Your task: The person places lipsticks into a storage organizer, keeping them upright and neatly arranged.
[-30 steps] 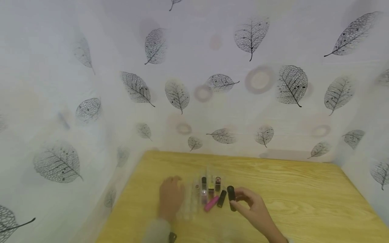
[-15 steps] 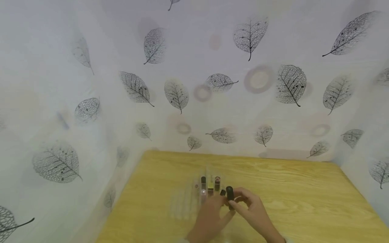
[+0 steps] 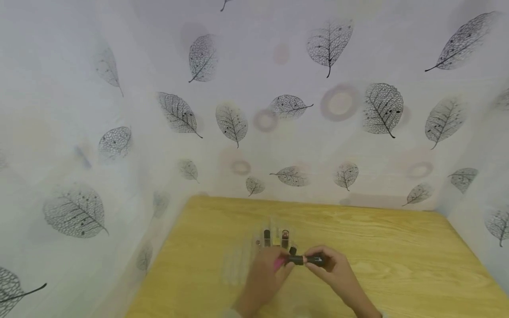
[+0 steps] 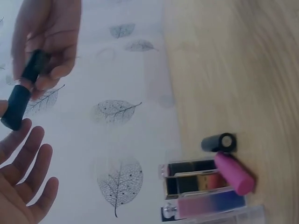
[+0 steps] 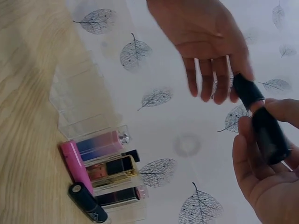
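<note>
A black lipstick tube (image 3: 296,259) lies level between both hands, a pinkish band showing at its middle. My left hand (image 3: 264,276) pinches one end with thumb and index finger; its other fingers spread loosely in the left wrist view. Around the other end curl the fingers and thumb of my right hand (image 3: 336,271). Whether the two halves are partly apart is hard to tell. Below the hands, a pink tube (image 5: 76,166) and another black tube (image 5: 88,203) lie against a clear organizer (image 5: 84,91) holding several lipsticks, including a pink-and-blue one (image 4: 210,203).
The organizer's left part, with bare transparent compartments, stands left of my left hand in the head view. The wooden table (image 3: 397,247) extends to the right. Leaf-patterned white sheeting (image 3: 254,141) rises behind the table and at both sides.
My left hand has come from the organizer's left side to the right and taken one end of the lipstick. The lipstick has turned from upright to level.
</note>
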`<state>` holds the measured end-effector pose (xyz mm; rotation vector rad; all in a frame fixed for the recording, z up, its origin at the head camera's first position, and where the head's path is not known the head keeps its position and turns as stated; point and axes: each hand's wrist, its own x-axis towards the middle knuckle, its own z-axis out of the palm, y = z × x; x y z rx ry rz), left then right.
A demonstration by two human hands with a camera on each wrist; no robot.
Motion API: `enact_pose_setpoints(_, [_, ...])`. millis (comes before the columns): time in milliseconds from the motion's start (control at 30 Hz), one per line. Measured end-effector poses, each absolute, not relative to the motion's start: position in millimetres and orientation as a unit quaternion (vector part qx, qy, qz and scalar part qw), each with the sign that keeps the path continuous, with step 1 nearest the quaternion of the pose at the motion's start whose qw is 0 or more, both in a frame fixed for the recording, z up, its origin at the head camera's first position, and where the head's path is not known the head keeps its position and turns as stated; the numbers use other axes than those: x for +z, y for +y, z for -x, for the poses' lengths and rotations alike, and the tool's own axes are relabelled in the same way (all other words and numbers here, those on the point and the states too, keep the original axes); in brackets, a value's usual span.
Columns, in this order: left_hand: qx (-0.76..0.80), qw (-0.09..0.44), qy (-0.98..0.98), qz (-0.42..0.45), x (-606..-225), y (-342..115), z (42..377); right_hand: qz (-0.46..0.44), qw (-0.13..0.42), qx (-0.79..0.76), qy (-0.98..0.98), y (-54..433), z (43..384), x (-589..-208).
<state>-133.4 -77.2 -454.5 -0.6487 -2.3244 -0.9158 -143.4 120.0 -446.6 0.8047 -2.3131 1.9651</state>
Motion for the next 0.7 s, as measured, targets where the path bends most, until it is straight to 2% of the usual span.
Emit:
enact_pose_setpoints(100, [-0.359,0.295,-0.848,0.256,-450.0,-79.0,138.1,-0.271,-0.034,0.627,-0.73,120.1,144.2,-450.7])
enact_pose_setpoints(233, [-0.373,0.291,-0.84,0.266,-445.1,-78.0,142.2,-0.3,-0.055,0.63,-0.714,116.7,144.5,-454.6])
enact_pose_setpoints(700, [-0.394,0.249,-0.843,0.267,-436.9,-74.3,142.2,-0.296,-0.043,0.615,-0.729,115.3,143.5,-453.5])
